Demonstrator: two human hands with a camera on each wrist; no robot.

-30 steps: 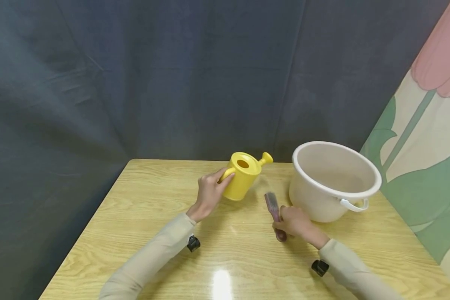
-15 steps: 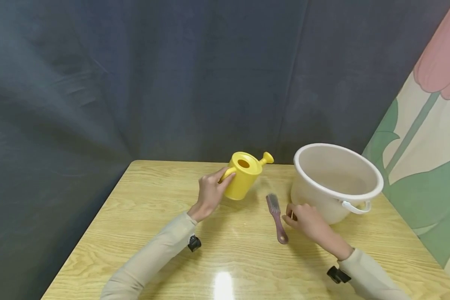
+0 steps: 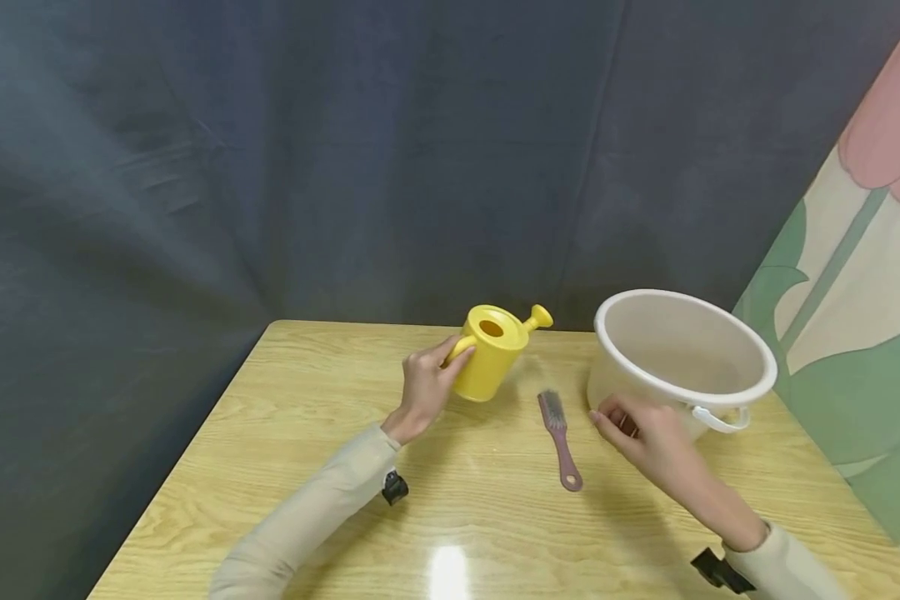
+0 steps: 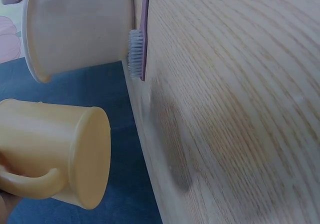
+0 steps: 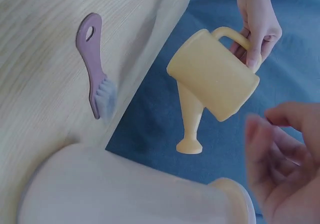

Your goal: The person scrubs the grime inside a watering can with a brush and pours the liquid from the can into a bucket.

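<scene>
My left hand (image 3: 426,385) grips the handle of a yellow watering can (image 3: 486,372), its spout pointing right. The left wrist view shows the can (image 4: 40,139) held above the table, with a shadow beneath. A scrub brush (image 3: 560,440) with a purple handle lies bristles up on the tabletop, between the can and my right hand (image 3: 663,442). That hand holds nothing; its fingers curl loosely in front of a white bucket (image 3: 607,377). In the right wrist view, the brush (image 5: 91,59) lies apart from the fingers.
The bucket stands upright at the back right, its white carrying handle (image 3: 723,423) hanging on the near side. A dark blue curtain (image 3: 420,167) hangs behind the wooden table (image 3: 330,375). Flower-patterned cloth (image 3: 855,350) borders the right side.
My right hand has let go of the scrub brush and moved right, toward the front of the bucket. The brush stays on the table; the left hand still holds the watering can, nearly unmoved.
</scene>
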